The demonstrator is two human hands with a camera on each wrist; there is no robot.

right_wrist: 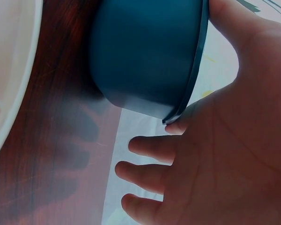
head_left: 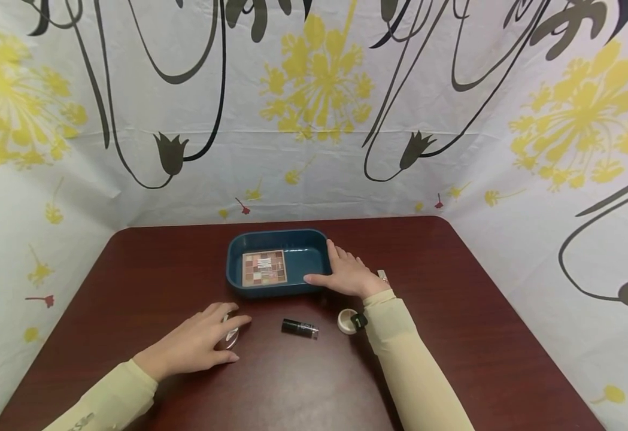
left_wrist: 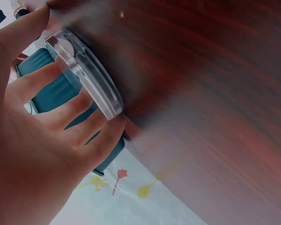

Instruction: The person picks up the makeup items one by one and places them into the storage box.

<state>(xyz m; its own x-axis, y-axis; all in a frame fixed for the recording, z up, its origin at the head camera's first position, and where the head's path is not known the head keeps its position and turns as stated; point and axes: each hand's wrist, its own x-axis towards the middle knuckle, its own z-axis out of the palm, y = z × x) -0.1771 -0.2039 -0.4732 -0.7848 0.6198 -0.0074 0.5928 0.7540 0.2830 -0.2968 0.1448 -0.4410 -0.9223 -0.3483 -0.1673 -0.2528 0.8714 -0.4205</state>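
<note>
"Where's the right grip (head_left: 348, 272)?"

"At the right end of the blue tray (head_left: 307, 262). Thumb and forefinger are clamped across that end at the rim, and the other three fingers spread free beyond it."

"And the tray itself?"

"Toward the back of the desk (head_left: 497, 371), in front of the patterned white sheet (head_left: 314, 173). A square palette (head_left: 264, 267) lies flat in its left half."

"What about the left grip (head_left: 197, 341)?"

"Thumb and fingers apart, around a round clear-lidded case (head_left: 231, 339). That case is on the left, nearer the person than the tray. The thumb stands off from it; whether the fingertips actually touch, I can't tell for sure, since the clear plastic overlaps them in the left wrist view."

"Anything between the two?"

"A small black tube (head_left: 300, 328) with a clearer end, lying on its side just in front of the tray. To its right, close to the right cuff (head_left: 381, 305), sits a round white piece (head_left: 344, 321). Something dark overlaps its edge, too small to make out."
</note>
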